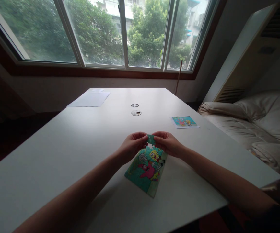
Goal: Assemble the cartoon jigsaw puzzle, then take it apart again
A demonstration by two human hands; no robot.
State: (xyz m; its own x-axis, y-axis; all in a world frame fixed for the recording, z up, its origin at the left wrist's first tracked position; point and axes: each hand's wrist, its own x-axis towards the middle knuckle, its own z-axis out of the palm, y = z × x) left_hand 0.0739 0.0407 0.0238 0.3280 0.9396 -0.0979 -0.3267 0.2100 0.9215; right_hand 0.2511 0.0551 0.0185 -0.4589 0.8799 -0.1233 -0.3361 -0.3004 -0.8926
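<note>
A cartoon jigsaw puzzle (pixel 146 170) lies on the white table (pixel 64 155), mostly assembled, with a gap at its far edge. Over that gap, a small green section of puzzle pieces (pixel 151 139) is pinched between my two hands. My left hand (pixel 134 144) grips its left side with thumb and fingers. On the right side, my right hand (pixel 166 142) does the same, its lower fingers close above the puzzle's upper right corner. Whether the section is one piece or several joined ones, I cannot tell.
Right of my hands lies a small picture sheet (pixel 185 122) with the same cartoon figures. Two round discs (pixel 136 113) are set near the table's middle. White paper (pixel 90 98) rests at the far left. A pale sofa (pixel 229 121) stands along the right.
</note>
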